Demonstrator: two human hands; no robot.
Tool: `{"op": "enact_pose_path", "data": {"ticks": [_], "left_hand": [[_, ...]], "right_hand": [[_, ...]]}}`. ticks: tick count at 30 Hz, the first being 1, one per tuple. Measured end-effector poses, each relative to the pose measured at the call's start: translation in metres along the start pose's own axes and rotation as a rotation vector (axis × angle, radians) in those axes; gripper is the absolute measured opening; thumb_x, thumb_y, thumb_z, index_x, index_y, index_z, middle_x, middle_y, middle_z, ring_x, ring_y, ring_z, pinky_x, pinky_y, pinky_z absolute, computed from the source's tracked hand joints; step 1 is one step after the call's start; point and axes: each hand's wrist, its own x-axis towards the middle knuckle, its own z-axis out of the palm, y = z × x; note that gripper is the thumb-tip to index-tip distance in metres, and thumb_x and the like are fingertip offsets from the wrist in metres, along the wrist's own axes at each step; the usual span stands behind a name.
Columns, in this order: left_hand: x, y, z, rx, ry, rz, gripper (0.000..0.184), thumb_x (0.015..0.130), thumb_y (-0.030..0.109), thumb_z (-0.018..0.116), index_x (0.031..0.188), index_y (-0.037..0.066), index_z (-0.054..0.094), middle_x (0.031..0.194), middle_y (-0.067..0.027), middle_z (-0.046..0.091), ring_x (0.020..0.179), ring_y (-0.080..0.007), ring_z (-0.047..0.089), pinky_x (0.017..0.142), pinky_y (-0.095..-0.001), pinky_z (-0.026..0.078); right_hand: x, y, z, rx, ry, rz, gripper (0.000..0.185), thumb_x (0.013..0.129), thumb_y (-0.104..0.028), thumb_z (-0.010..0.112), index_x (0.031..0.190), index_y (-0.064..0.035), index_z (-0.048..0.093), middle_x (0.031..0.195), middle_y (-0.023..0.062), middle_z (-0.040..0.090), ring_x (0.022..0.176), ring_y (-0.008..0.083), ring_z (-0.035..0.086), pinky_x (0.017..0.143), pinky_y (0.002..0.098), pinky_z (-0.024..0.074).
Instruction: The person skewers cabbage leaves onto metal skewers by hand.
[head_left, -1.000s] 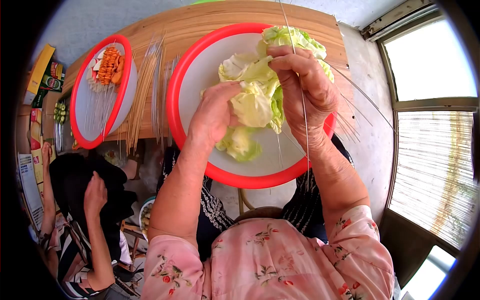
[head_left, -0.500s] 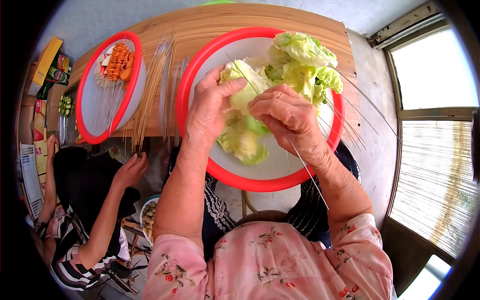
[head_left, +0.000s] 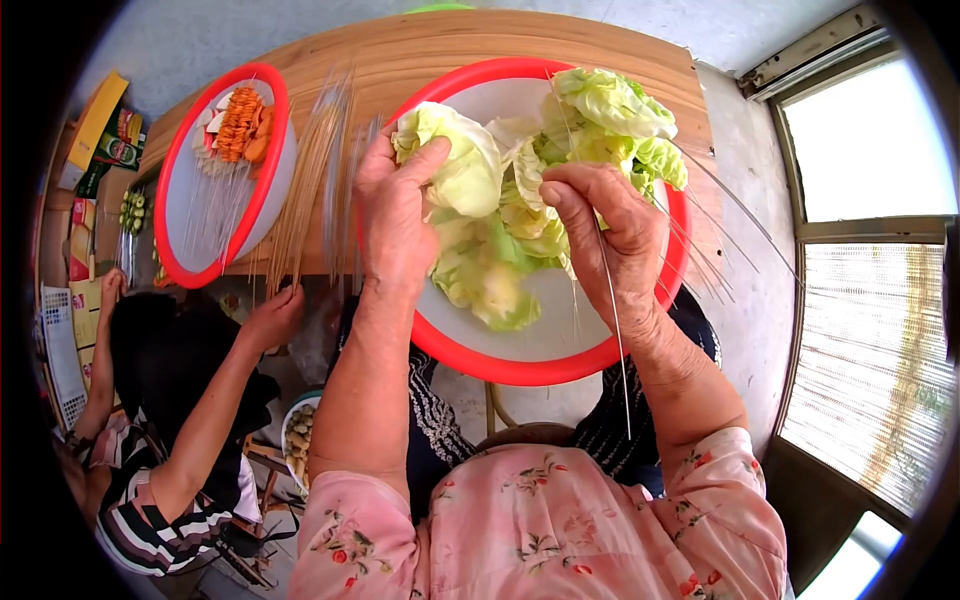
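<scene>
My left hand (head_left: 395,215) is closed on a pale green lettuce leaf (head_left: 458,160), its thumb lying on top. In my right hand (head_left: 618,215) a thin metal skewer (head_left: 625,392) is pinched between thumb and fingers, its lower end pointing toward my body. The upper part of the skewer is fine and stands in front of the lettuce pile. Both hands are over a round tub with a red rim (head_left: 545,371). More lettuce leaves (head_left: 612,105) are heaped at its far right, with loose leaves (head_left: 487,280) on its bottom. Several skewers with lettuce lean over the right rim.
Long bamboo skewers (head_left: 305,190) lie on the wooden table (head_left: 440,40), left of the tub. Another red-rimmed tub (head_left: 281,100) holds skewered orange slices (head_left: 240,125) and pale pieces. At left sits a co-worker in a striped sleeve (head_left: 150,535), one hand (head_left: 275,318) near the bamboo skewers.
My hands have moved apart. The left has turned and raised a leaf to the upper left; the right has shifted right with the skewer, now steeper. The co-worker's hand has moved up slightly.
</scene>
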Motion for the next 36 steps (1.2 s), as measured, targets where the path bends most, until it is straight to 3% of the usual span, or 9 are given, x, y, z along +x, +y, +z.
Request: {"op": "enact_pose_path", "data": {"ticks": [3,6,7,16,20,23,28,33,36], "left_hand": [[-0.001,0.0,0.001,0.009,-0.026,0.012,0.032,0.079,-0.002,0.061,0.11,-0.001,0.054,0.101,-0.0093,0.061,0.088,-0.0167,0.061,0.079,-0.0307,0.051],[-0.003,0.0,0.002,0.025,-0.04,0.031,0.032,0.079,-0.002,0.062,0.11,-0.001,0.055,0.101,-0.0085,0.061,0.088,-0.0163,0.061,0.079,-0.0299,0.051],[-0.003,-0.002,0.003,0.021,-0.043,0.051,0.032,0.079,-0.002,0.062,0.11,-0.001,0.055,0.1,-0.0082,0.061,0.088,-0.0161,0.061,0.079,-0.0295,0.051],[-0.007,0.0,0.002,0.116,-0.083,0.119,0.032,0.078,-0.001,0.064,0.109,-0.001,0.054,0.099,-0.0077,0.062,0.087,-0.0142,0.06,0.078,-0.0281,0.05],[-0.007,0.002,0.005,0.137,-0.085,0.081,0.034,0.078,-0.001,0.064,0.111,-0.001,0.054,0.099,-0.0076,0.062,0.087,-0.015,0.06,0.078,-0.0288,0.05],[-0.002,0.001,0.001,-0.1,-0.112,-0.121,0.034,0.078,-0.001,0.065,0.11,0.0,0.055,0.098,-0.007,0.063,0.088,-0.0158,0.061,0.077,-0.0296,0.051],[0.001,0.001,-0.003,0.033,-0.031,0.043,0.029,0.077,-0.003,0.065,0.106,0.002,0.06,0.098,-0.0066,0.063,0.084,-0.0153,0.062,0.071,-0.0283,0.053],[0.015,0.021,-0.019,0.074,0.106,0.268,0.027,0.078,-0.003,0.065,0.104,-0.002,0.058,0.097,-0.0093,0.063,0.082,-0.0178,0.064,0.074,-0.0303,0.055],[0.018,0.03,-0.028,0.051,0.171,0.279,0.032,0.078,-0.003,0.064,0.109,-0.004,0.054,0.1,-0.012,0.062,0.087,-0.0214,0.063,0.079,-0.0341,0.054]], "right_hand": [[-0.005,0.005,0.013,0.018,0.0,0.073,0.015,0.077,-0.009,0.071,0.083,-0.0007,0.061,0.074,0.0128,0.061,0.063,0.0255,0.06,0.056,0.0336,0.0475],[-0.009,-0.002,0.023,0.034,-0.01,0.308,0.02,0.076,-0.012,0.073,0.085,-0.0001,0.06,0.074,0.0131,0.061,0.063,0.0238,0.06,0.056,0.033,0.0477],[-0.012,0.005,0.029,0.065,0.015,0.335,0.025,0.077,-0.014,0.073,0.089,0.0017,0.058,0.074,0.0121,0.061,0.062,0.0184,0.059,0.056,0.0317,0.0483],[-0.004,0.004,0.034,0.747,-0.042,0.889,0.019,0.082,-0.002,0.063,0.098,0.0032,0.055,0.081,0.0073,0.063,0.07,0.0114,0.058,0.062,0.0244,0.0495],[-0.005,0.004,0.035,0.787,0.015,0.834,0.017,0.083,0.001,0.059,0.099,0.0041,0.055,0.083,0.0076,0.063,0.071,0.0108,0.058,0.065,0.0243,0.0493],[-0.003,0.004,0.034,0.792,0.017,0.779,0.017,0.084,-0.001,0.059,0.099,0.0042,0.055,0.083,0.0074,0.063,0.071,0.0107,0.058,0.064,0.0244,0.0493],[-0.003,0.007,0.034,0.751,-0.005,0.749,0.017,0.088,-0.008,0.058,0.099,0.0044,0.059,0.08,0.0062,0.062,0.071,0.0107,0.058,0.064,0.0239,0.0493],[0.003,0.014,0.027,0.739,-0.049,0.671,0.046,0.089,-0.042,0.059,0.087,0.0041,0.064,0.074,0.0049,0.061,0.065,0.0118,0.057,0.062,0.025,0.0489],[0.01,0.012,0.018,0.559,-0.158,0.594,0.05,0.089,-0.045,0.056,0.082,0.0034,0.065,0.072,0.0044,0.06,0.064,0.0112,0.056,0.061,0.0239,0.048]]}}
